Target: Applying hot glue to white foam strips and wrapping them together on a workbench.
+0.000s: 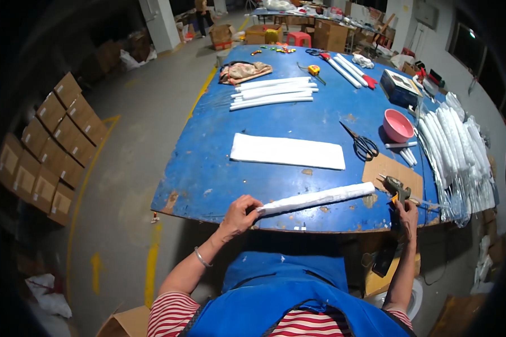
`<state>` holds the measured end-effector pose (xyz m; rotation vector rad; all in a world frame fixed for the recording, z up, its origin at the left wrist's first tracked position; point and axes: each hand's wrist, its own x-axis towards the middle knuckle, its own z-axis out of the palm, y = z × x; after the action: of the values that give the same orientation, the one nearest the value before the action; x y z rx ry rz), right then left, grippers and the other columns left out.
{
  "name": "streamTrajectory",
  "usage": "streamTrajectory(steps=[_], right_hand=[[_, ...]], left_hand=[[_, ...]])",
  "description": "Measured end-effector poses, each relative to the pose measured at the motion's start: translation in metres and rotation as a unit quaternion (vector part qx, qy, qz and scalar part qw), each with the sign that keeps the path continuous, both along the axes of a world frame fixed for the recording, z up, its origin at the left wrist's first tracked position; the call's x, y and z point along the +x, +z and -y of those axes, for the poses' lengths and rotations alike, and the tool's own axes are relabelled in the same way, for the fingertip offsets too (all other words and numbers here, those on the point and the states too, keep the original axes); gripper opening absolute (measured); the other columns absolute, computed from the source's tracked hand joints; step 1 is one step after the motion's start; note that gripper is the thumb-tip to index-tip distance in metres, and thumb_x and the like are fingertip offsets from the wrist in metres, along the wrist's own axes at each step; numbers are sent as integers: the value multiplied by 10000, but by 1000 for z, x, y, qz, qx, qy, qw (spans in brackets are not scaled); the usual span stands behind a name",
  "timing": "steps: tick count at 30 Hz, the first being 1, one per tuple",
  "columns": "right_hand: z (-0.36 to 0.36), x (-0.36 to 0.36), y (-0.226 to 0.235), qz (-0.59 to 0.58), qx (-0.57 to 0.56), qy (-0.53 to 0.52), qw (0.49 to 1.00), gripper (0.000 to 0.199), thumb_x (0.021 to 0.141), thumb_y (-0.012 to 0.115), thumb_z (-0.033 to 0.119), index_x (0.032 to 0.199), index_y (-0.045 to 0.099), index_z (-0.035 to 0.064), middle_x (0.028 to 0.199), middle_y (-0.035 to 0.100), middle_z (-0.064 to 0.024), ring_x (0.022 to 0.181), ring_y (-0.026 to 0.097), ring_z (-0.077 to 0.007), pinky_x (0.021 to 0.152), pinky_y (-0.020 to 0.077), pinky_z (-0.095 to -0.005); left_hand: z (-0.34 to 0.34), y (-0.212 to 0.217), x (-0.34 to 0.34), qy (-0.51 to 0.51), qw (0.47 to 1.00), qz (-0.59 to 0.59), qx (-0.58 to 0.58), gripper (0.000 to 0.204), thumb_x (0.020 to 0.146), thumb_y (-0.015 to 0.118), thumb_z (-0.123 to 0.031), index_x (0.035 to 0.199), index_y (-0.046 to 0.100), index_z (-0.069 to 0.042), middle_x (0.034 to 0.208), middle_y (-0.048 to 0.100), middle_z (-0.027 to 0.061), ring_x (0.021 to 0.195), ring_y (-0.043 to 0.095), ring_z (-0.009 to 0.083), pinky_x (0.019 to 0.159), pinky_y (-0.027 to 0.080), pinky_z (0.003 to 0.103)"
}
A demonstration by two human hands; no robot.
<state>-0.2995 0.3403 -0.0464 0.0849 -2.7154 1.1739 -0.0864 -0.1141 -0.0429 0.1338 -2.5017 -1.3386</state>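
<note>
My left hand (243,213) pinches the left end of a white fabric roll (317,198), which lies slantwise along the table's near edge. Closed around the handle of a hot glue gun (396,186) is my right hand (406,214). The gun's nozzle points up and left, over a piece of brown cardboard (398,167) by the roll's right end. Beyond the roll, a flat white fabric strip (287,150) is spread out. Black-handled scissors (362,145) lie with their blades half pointing away, right of the strip.
The blue table (202,163) also bears several white rolls (275,92), a crumpled cloth (244,72), a yellow tape measure (314,70), a pink bowl (398,125) and a box (400,88). Plastic-wrapped white rolls (452,140) pile up at the right edge. Cartons (53,146) stand left on the floor.
</note>
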Motion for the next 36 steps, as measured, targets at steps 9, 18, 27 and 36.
streamTrajectory(steps=[9, 18, 27, 36], right_hand=[[17, -3, 6, -68, -83, -1, 994, 314, 702, 685, 222, 871, 583, -23, 753, 580, -68, 657, 509, -145, 595, 426, -292], [20, -5, 5, -14, 24, 48, 998, 392, 737, 639, 231, 1040, 583, -11, 779, 618, -126, 680, 536, -164, 657, 446, -307], [47, 9, 45, 24, 48, 124, 991, 181, 717, 624, 118, 878, 611, 38, 767, 588, -11, 707, 532, -112, 645, 426, -257], [136, 113, 61, 96, -89, 372, 919, 315, 762, 600, 27, 1069, 527, 36, 1044, 571, -70, 876, 508, -133, 800, 430, -298]], left_hand=[[4, -10, -3, 7, 1000, 18, 17, 83, 773, 624, -68, 830, 618, -8, 740, 580, 56, 675, 545, 116, 604, 449, 246], [5, -8, -2, -7, 1000, -19, 9, 152, 855, 579, -110, 836, 604, 39, 725, 536, 25, 639, 457, 83, 572, 378, 218], [8, -11, -3, -6, 999, 20, 39, 183, 886, 555, -138, 858, 600, 38, 728, 500, -5, 658, 431, 64, 589, 373, 208], [9, -12, -10, 15, 988, 80, 133, 167, 888, 553, -162, 871, 596, -1, 733, 520, -51, 680, 432, 31, 602, 370, 184]])
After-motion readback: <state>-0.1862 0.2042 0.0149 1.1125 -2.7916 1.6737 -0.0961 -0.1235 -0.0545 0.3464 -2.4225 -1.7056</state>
